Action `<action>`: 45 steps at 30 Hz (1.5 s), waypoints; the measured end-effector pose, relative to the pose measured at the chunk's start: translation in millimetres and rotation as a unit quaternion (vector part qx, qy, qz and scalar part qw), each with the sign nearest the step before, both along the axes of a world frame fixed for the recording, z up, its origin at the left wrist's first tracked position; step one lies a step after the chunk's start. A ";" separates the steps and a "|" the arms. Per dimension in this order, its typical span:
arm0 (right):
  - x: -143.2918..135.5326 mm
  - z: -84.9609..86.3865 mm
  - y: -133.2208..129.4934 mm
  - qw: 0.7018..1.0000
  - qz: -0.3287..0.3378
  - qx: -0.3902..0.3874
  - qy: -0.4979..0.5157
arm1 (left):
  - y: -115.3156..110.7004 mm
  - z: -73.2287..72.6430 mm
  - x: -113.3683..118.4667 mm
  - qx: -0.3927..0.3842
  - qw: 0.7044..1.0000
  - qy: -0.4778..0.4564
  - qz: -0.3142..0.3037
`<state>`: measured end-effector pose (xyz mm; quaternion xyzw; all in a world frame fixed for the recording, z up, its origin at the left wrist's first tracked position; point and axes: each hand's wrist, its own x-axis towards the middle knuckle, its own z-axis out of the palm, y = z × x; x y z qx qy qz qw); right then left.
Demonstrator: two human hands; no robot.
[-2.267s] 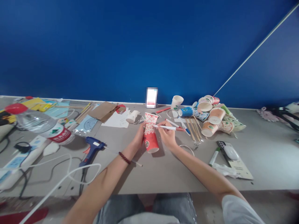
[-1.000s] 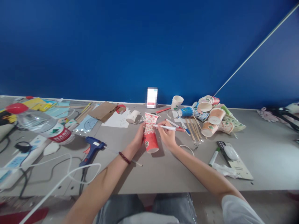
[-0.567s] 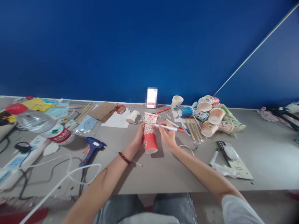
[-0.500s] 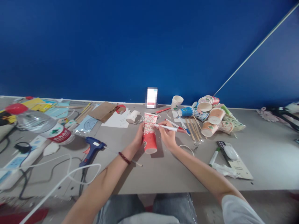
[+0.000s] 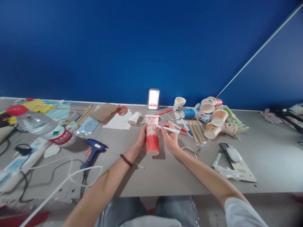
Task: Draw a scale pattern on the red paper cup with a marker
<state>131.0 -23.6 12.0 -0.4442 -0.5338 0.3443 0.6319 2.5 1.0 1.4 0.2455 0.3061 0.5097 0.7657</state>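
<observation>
My left hand [image 5: 142, 136] is closed around the left side of two joined paper cups [image 5: 152, 138], a red lower part with a white and red scalloped pattern above. Between the fingers of my right hand [image 5: 170, 138] is a white marker [image 5: 174, 129] with a red end. Its tip meets the right edge of the patterned cup part, though whether it touches cannot be made out. Behind the cups, a small white paper cup [image 5: 134, 118] lies on a sheet of white paper [image 5: 117, 122].
On the left are a blue glue gun [image 5: 93, 153], a water bottle [image 5: 44, 128] and a power strip [image 5: 23, 165]. Several paper cups [image 5: 219, 117] pile up at right, beside wooden sticks [image 5: 196, 130]. A phone [image 5: 153, 99] leans against the blue wall. Nearer right lies a computer mouse [image 5: 234, 154].
The joined cups have turned a little in my left hand, so the round emblem on the red part has moved left out of sight. The marker stays at nearly the same spot.
</observation>
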 end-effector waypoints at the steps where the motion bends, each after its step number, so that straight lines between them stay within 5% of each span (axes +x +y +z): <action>1: 0.1 -0.5 0.1 1.000 0.004 0.000 0.002 | -0.7 -0.1 -0.1 0.001 1.000 0.003 -0.006; 19: 2.7 -3.0 2.4 1.000 -0.004 0.009 -0.029 | -2.5 -5.0 -4.1 -0.014 0.998 -0.003 -0.059; 45: 2.0 1.1 0.6 0.999 -0.005 -0.011 -0.050 | -6.4 1.7 -2.5 -0.002 0.999 0.034 -0.036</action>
